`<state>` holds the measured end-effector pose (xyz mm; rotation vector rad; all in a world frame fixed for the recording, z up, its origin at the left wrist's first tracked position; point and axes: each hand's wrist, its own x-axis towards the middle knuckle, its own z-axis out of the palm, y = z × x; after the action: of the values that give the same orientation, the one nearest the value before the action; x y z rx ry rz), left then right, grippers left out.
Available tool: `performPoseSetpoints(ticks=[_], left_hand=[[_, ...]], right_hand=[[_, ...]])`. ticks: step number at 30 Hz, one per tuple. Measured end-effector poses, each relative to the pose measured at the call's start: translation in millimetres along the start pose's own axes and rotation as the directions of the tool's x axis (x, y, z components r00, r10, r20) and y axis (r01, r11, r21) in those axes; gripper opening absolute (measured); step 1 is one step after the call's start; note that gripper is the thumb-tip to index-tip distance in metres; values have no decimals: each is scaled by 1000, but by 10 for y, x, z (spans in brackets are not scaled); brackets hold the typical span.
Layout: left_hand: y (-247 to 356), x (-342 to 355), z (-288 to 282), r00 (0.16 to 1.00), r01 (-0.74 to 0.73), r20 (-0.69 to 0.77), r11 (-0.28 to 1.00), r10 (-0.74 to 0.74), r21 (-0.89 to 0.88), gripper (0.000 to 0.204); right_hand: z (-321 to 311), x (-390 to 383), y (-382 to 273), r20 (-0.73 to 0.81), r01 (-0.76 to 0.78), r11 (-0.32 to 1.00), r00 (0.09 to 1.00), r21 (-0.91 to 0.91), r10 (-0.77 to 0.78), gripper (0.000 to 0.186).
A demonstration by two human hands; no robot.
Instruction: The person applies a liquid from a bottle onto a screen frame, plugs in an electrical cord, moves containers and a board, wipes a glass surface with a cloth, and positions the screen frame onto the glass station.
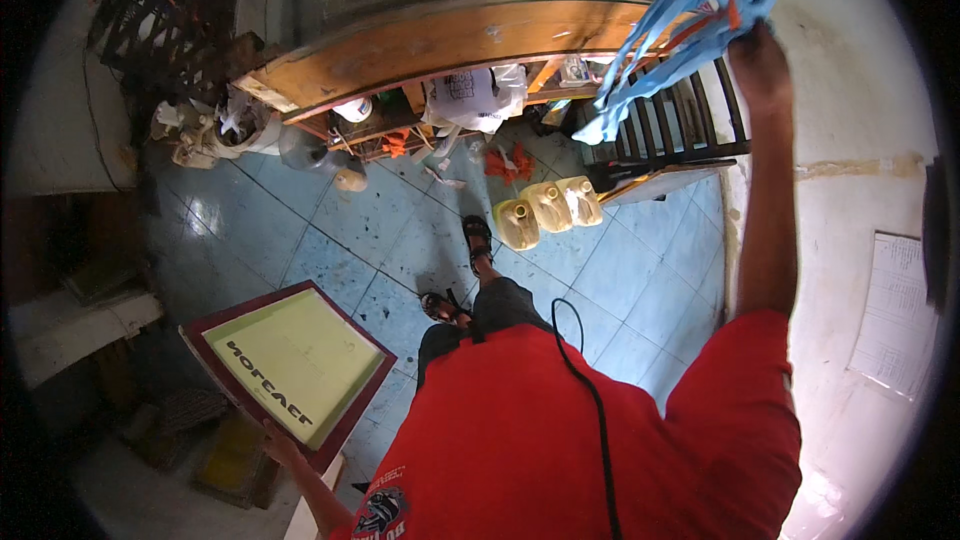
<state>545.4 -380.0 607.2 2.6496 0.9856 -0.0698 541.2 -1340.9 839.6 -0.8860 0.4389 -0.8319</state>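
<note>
Clutter filled the far left of the room, where a dark lattice frame (pixel 150 10) leaned near pale containers (pixel 205 135) on the blue tiled floor (pixel 300 230). Nearer the person, the left hand (pixel 278 437) gripped the lower edge of a screen-printing frame (pixel 290 365), maroon at its border with a yellow-green mesh carrying dark mirrored lettering; the fingers were curled shut around that border and the frame tilted out over the floor at the person's left side. Beyond it a wooden workbench (pixel 440 40) ran across the top of the view, with a white plastic bag (pixel 470 95) hanging below its edge and orange scraps (pixel 508 162) lying on the tiles beneath. Three yellowish jerrycans (pixel 548 208) stood in a row on the floor just beside a black slatted rack (pixel 680 125). The person wore a red shirt (pixel 560 430), with a black cable (pixel 590 400) running down it and sandalled feet (pixel 460 275) on the tiles. At the right, the raised right hand (pixel 758 60) was clenched tight on a bunch of light blue cloth strips (pixel 680 25), which hung down in front of the rack near the white wall (pixel 850 190), where a paper sheet (pixel 895 310) hung.
</note>
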Motion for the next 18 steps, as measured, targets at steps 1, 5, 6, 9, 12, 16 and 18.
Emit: performPoseSetpoints(ticks=[1,5,6,9,12,16,18], left_hand=[[95,-131,-49,999,-18,-41,1000,18,-20,67],[248,-412,-201,985,-110,96,952,143,-286,68],[164,-451,-217,988,-155,-14,965,156,-212,68],[236,-426,-79,972,-174,-170,983,162,-64,67],[573,-678,-307,992,-39,-120,995,27,-92,67],[488,-699,-283,995,66,-58,984,-76,-165,68],[486,-621,-207,994,75,-63,987,-84,-144,68]], right_hand=[[260,19,-247,-33,6,995,999,-97,-9,31],[719,407,-1123,271,235,880,954,-413,-127,36],[973,499,-1227,328,162,955,942,-247,-75,32],[1840,440,-1693,467,219,965,875,-141,-130,29],[2306,562,-1913,544,392,900,806,-193,-234,29],[2713,939,-2063,625,705,538,689,-462,-366,30],[2762,1130,-2014,725,787,31,582,-616,-369,30]])
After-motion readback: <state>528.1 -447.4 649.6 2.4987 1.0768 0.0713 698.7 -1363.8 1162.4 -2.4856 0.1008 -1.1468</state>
